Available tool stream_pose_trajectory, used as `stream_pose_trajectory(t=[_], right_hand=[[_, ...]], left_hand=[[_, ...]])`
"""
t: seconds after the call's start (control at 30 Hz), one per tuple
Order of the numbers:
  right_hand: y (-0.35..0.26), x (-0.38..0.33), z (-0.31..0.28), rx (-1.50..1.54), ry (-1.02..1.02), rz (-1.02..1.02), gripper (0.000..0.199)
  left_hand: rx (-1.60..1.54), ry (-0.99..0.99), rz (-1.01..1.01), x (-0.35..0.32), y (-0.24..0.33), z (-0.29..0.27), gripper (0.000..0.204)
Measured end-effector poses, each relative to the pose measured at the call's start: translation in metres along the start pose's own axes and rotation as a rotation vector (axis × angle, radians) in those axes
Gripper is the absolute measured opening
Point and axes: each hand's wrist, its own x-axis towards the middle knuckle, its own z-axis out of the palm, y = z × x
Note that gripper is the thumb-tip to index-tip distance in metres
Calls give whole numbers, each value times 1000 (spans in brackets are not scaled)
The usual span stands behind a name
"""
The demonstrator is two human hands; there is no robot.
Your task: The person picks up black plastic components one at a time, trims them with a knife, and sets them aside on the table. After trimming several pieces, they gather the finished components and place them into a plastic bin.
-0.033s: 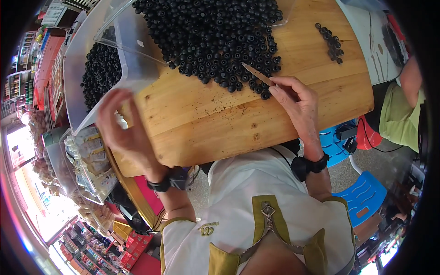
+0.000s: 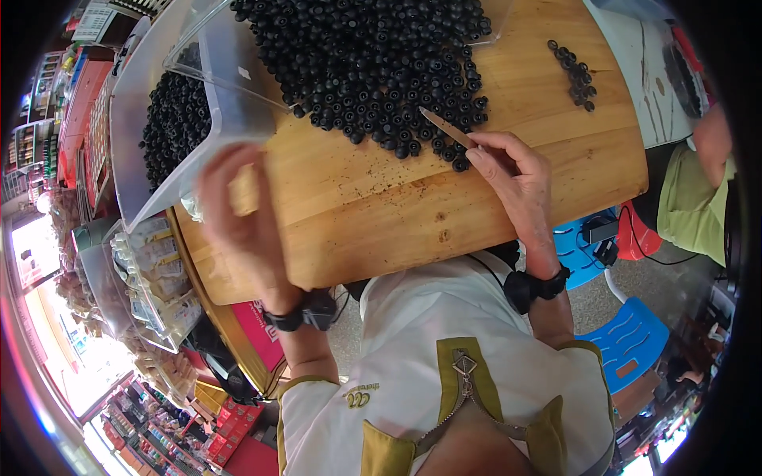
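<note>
My right hand (image 2: 512, 170) is closed around a small pointed knife (image 2: 446, 127). Its tip reaches over the near edge of a wide heap of small round black caps (image 2: 373, 75), many with a ring-shaped hollow. On the left, my left hand (image 2: 238, 210) hangs above the wooden table (image 2: 365, 230) beside a clear plastic bin (image 2: 159, 202). Motion smears its fingers, so whether they hold anything cannot be made out. More black caps (image 2: 176, 119) lie inside that bin.
A short row of black caps (image 2: 575, 75) lies apart at the table's right. Dark crumbs dot the wood below the heap. Blue plastic chairs (image 2: 631, 341) stand to the right, near another person's green clothing (image 2: 690, 198). Bagged goods (image 2: 159, 278) fill a container at left.
My left hand has shifted to the right and slightly inward over the table, away from the bin's corner. The right hand and the knife stay in place.
</note>
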Motion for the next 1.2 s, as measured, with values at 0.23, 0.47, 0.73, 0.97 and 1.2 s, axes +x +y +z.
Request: stream_pose_trajectory(t=[0.23, 0.47, 0.73, 0.97, 1.2], right_hand=[[4, 0, 2, 19, -6, -56, 19], [5, -1, 2, -29, -9, -106, 20], [3, 0, -1, -12, -16, -93, 19], [1, -2, -1, 39, -5, -62, 19], [-21, -11, 7, -4, -117, -125, 19]], left_hand=[[-228, -439, 10, -39, 26, 67, 22], [-171, -458, 2, -46, 24, 78, 25], [-729, -444, -318, -49, 29, 65, 23], [-1441, -501, -778, -53, 29, 47, 26], [-1615, -423, -850, -52, 28, 42, 29]])
